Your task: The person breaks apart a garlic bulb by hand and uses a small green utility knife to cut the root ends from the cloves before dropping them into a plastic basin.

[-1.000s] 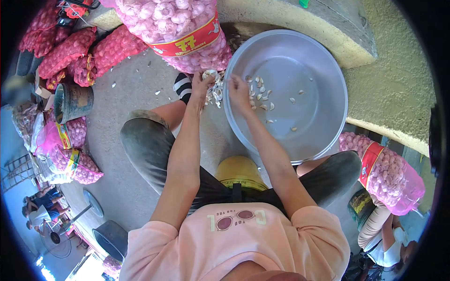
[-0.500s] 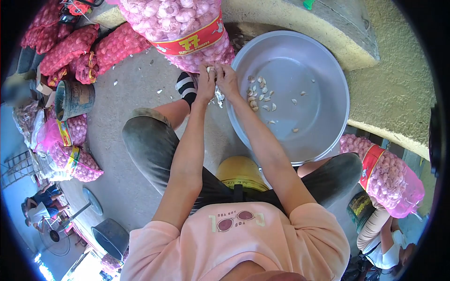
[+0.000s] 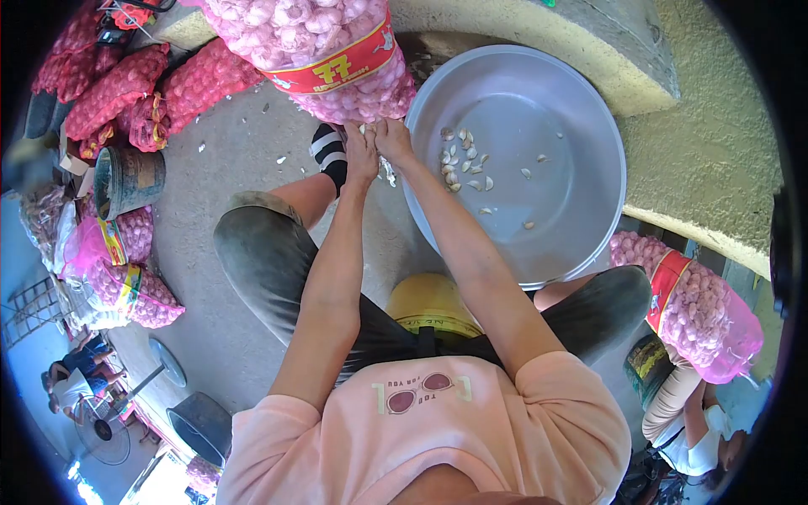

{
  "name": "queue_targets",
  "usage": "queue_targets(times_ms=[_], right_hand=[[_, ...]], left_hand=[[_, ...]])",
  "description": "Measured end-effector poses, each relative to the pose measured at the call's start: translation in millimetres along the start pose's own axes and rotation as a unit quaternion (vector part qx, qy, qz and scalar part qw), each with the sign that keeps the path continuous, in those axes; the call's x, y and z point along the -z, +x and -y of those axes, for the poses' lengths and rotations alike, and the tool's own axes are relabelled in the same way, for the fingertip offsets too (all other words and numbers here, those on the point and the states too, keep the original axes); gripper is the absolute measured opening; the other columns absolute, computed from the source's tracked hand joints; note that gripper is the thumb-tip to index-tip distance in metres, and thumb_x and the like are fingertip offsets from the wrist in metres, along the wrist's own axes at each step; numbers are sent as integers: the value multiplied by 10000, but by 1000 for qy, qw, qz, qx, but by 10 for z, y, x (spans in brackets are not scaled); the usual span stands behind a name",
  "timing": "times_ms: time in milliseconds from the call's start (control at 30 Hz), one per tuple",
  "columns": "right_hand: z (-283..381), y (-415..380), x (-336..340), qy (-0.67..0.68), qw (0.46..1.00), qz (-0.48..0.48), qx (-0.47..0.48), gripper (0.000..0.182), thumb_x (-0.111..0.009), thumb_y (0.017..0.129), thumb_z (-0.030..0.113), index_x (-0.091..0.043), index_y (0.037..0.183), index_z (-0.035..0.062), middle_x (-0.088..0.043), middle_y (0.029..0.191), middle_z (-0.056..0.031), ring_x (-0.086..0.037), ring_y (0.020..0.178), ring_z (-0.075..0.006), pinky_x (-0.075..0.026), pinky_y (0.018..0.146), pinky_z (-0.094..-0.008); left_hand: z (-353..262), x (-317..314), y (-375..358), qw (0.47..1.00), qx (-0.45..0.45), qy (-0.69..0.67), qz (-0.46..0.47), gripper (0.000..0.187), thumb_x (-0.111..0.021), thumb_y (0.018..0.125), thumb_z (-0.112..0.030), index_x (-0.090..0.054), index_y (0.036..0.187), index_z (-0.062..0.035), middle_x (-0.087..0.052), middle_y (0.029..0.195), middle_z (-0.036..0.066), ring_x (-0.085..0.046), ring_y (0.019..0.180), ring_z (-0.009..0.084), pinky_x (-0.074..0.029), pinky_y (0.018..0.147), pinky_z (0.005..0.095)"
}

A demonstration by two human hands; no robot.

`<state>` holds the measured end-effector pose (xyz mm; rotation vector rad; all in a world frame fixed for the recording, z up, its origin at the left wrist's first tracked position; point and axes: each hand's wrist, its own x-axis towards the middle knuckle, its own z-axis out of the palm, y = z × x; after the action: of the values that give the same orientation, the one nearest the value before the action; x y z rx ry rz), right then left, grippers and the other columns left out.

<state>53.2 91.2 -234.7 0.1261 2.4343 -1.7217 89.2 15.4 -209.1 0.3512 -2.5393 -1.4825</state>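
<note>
Hand-breaking of garlic, viewed from the head, with clock directions taken from the meeting point of left hand and right hand. Left hand closed, with a pale garlic piece pinched near the fingertips; right hand drawn narrow just beside it, fingers curled, contents hidden and impossible to tell. Judged step in hand: parting or peeling of the piece between both sets of fingers. Next move judged to call for opposed pressure from thumbs and fingertips, firm enough to split yet light enough to avoid bruising. Garlic piece small and whitish, largely covered by the grip; whole head or part not distinguishable. At 3 o'clock, a wide grey basin with loose cloves, cream to tan, plump and curved, clustered toward the basin's own 9 o'clock side, with a few strays toward its 3 and 6 o'clock. At 11 o'clock, just beyond the hands, a pink mesh sack full of garlic heads, girdled by a red band. At about 5 o'clock, near the right wrist, white peel scraps on the concrete floor.
</note>
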Motion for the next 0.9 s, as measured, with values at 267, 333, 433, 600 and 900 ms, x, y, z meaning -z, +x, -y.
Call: queue_targets(times_ms=[267, 333, 433, 600, 900], right_hand=[[-145, 284, 61, 73, 997, 12, 10, 288, -459, 903, 220, -617, 822, -7, -605, 708, -138, -584, 679, -233, -450, 621, -364], [-83, 384, 157, 152, 978, 125, -66, 285, -433, 948, 238, -595, 884, 12, -590, 731, -50, -542, 672, -109, -413, 529, -263], [-71, 352, 257, 362, 898, 193, -157, 228, -444, 956, 221, -579, 983, 39, -601, 864, -53, -557, 763, -119, -459, 571, -279], [-27, 209, 305, 479, 846, 207, -108, 134, -525, 909, 116, -577, 1001, 34, -564, 1048, -65, -576, 864, -136, -532, 644, -259], [-17, 111, 367, 358, 919, 144, -79, 239, -613, 862, 97, -598, 1080, 0, -640, 865, -54, -631, 715, -123, -552, 625, -219]], left_hand=[[-87, -16, 171, 964, 91, -248, 3, 164, -364, 939, -200, -446, 1009, -76, -493, 746, 35, -470, 575, 102, -384, 496, 237], [-130, 43, 244, 936, 125, -329, -15, 162, -361, 934, -195, -447, 1012, -82, -500, 754, 31, -472, 573, 106, -388, 496, 237], [-114, 111, 236, 899, 162, -405, -26, 172, -401, 930, -237, -479, 977, -91, -532, 764, 22, -498, 573, 110, -397, 486, 239], [-108, 121, 217, 940, 198, -278, -4, 196, -624, 847, -221, -552, 940, -64, -568, 732, 12, -525, 572, 82, -374, 440, 206], [-169, 148, 230, 934, 217, -279, 54, 290, -704, 790, -200, -608, 997, -21, -615, 768, 22, -544, 553, 83, -421, 456, 192]])
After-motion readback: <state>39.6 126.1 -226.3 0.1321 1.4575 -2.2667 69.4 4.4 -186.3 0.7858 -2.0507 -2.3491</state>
